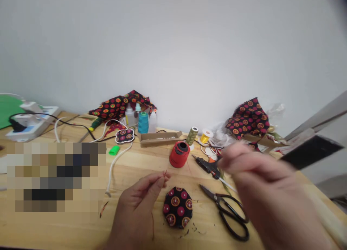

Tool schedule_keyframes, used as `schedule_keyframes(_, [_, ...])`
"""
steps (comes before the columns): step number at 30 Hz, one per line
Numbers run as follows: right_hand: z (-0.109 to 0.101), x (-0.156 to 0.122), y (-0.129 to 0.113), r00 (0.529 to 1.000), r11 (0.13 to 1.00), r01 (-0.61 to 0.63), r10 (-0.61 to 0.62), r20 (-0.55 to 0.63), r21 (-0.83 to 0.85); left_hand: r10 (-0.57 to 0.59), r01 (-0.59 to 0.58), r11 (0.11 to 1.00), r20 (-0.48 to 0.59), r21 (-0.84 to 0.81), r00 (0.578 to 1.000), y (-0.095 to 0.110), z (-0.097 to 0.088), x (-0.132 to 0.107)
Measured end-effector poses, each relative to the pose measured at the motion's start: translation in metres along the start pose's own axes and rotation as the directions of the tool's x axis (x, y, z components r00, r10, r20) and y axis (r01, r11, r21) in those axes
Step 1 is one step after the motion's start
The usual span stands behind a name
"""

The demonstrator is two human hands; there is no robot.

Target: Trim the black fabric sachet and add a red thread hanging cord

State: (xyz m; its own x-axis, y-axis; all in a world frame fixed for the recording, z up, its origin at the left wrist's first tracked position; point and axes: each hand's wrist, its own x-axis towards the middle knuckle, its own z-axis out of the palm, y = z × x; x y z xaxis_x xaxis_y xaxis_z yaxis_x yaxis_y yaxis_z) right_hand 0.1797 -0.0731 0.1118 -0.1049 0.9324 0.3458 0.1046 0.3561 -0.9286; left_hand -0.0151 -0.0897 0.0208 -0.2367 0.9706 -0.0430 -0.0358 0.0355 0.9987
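My left hand (139, 201) is closed in a pinch on a thin red thread (165, 173), whose short ends stick up above the fingertips. More of the thread hangs below that hand. Just right of it lies a round piece covered in black patterned fabric (178, 208), flat on the table. My right hand (273, 192) is raised at the right and blurred, its fingers pressed together; what it pinches, if anything, cannot be made out. Black-handled scissors (230, 210) lie between the round piece and my right hand. A red thread spool (179, 155) stands behind.
A glue gun (207, 166) lies near the scissors. Along the wall are a blue thread cone (143, 122), a cardboard tray (159, 139), a flower-shaped fabric piece (125, 135) and crumpled patterned cloth (248, 118). A power strip (35, 125) with cables sits at the left.
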Motion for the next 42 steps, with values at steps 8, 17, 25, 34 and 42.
schedule_keyframes(8, [0.063,-0.023,0.055,0.949,0.859,-0.274,0.316,-0.026,0.433,0.010,0.002,0.995,0.123,-0.097,0.992,0.010,0.022,-0.004])
schedule_keyframes(17, [0.063,-0.025,0.070,0.930,0.830,-0.330,0.367,0.006,0.449,-0.080,0.116,0.974,0.182,-0.197,0.980,-0.005,0.030,-0.006])
schedule_keyframes(25, [0.055,-0.023,0.076,0.938,0.874,-0.298,0.344,-0.053,0.384,-0.090,0.105,0.991,0.163,-0.085,0.983,-0.010,0.031,-0.004])
schedule_keyframes(34, [0.052,-0.023,0.080,0.920,0.841,-0.360,0.392,0.003,0.405,-0.058,0.061,0.998,0.168,-0.014,0.984,-0.009,0.029,-0.005])
schedule_keyframes(42, [0.052,-0.022,0.076,0.912,0.840,-0.373,0.411,-0.013,0.394,-0.051,0.052,0.999,0.187,-0.005,0.981,-0.011,0.027,-0.006])
